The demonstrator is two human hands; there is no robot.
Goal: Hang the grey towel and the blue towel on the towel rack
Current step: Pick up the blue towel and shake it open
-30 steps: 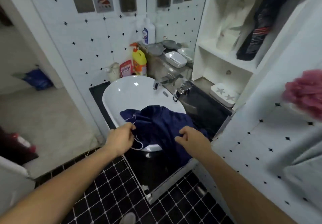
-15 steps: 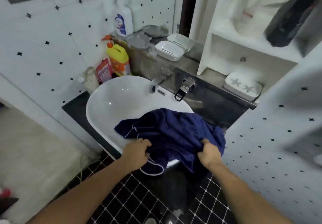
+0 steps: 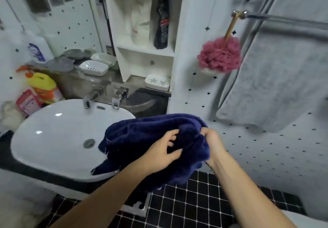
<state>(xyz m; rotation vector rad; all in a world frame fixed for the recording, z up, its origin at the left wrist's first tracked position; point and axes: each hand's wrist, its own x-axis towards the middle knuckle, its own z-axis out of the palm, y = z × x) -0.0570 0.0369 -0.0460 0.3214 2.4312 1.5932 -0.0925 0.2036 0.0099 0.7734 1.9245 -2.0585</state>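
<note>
The blue towel (image 3: pixel 142 135) is bunched up in both hands, lifted off the right rim of the white sink (image 3: pixel 53 135). My left hand (image 3: pixel 163 149) grips its near side and my right hand (image 3: pixel 211 141) clutches its right end. The grey towel (image 3: pixel 276 71) hangs over the upper bar of the chrome towel rack (image 3: pixel 276 17) on the right wall. The rack's lower bar runs bare across the front of the grey towel.
A pink bath sponge (image 3: pixel 220 57) hangs from the rack's left end. Taps (image 3: pixel 120 94), soap dishes (image 3: pixel 94 67), a yellow bottle (image 3: pixel 42 86) and a white shelf unit (image 3: pixel 143 54) with bottles stand behind the sink. Black floor tiles (image 3: pixel 195 201) lie below.
Both hands have gathered the blue towel and lifted it off the sink toward the right. The view has swung right, bringing the rack and the grey towel into sight.
</note>
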